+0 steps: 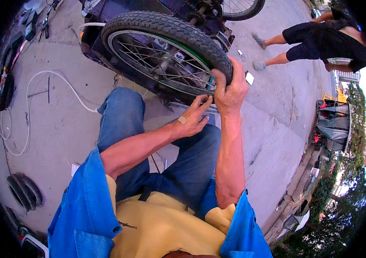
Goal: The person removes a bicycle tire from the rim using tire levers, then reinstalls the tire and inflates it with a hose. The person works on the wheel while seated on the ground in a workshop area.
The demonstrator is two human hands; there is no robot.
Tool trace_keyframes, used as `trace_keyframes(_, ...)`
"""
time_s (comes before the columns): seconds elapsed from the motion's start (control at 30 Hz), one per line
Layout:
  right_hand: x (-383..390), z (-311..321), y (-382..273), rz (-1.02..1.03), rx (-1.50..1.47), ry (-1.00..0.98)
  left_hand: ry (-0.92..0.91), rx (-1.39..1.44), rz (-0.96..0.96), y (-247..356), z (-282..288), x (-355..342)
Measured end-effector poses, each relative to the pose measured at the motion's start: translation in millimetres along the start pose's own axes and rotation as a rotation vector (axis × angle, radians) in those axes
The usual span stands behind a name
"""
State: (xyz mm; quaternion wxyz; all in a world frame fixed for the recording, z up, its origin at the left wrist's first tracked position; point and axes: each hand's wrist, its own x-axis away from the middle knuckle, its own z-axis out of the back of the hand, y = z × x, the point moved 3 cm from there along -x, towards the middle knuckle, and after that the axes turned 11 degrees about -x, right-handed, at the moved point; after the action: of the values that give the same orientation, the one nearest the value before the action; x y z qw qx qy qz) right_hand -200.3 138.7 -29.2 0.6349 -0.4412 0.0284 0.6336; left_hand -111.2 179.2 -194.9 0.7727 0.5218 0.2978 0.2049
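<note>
A spoked wheel (161, 64) with a black knobbly tyre (148, 20) stands tilted in front of me, mounted on a dark vehicle frame (93, 47). My right hand (231, 90) grips the tyre at its near right side, thumb on the inner face and fingers over the tread. Beside it, my left hand (195, 114) has its fingers apart, the tips against the tyre's lower edge near the rim. An adhesive bandage (182, 119) is on the left hand. A green strip (193, 53) shows along the inside of the rim.
A white hose (29, 103) loops across the concrete on the left, near a thin T-shaped metal tool (48, 91). Coiled black tyres (24, 191) lie at lower left. Another person (316, 41) stands at upper right. Farther right is a parked covered three-wheeler (334, 124).
</note>
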Motion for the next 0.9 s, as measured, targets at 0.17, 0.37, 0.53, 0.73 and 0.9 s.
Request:
trace_keyframes(0.17,28.8,10.6,8.3,-0.119,-0.004,0.013,0.0,-0.014,-0.001,9.6,-1.0,-1.2)
trace_keyframes(0.37,16.6,8.0,19.1,-0.167,-0.124,0.006,0.02,-0.016,-0.001,20.9,4.4,-0.9)
trace_keyframes(0.53,3.9,3.2,24.2,-0.254,-0.141,-0.046,0.046,-0.035,-0.031,25.1,4.9,-4.0)
trace_keyframes(0.73,22.0,11.6,17.0,-0.134,-0.196,0.016,0.048,0.034,0.021,30.3,5.6,-3.8)
trace_keyframes(0.9,31.3,5.5,33.4,-0.168,-0.157,0.077,0.064,0.045,0.016,33.6,5.3,-5.1)
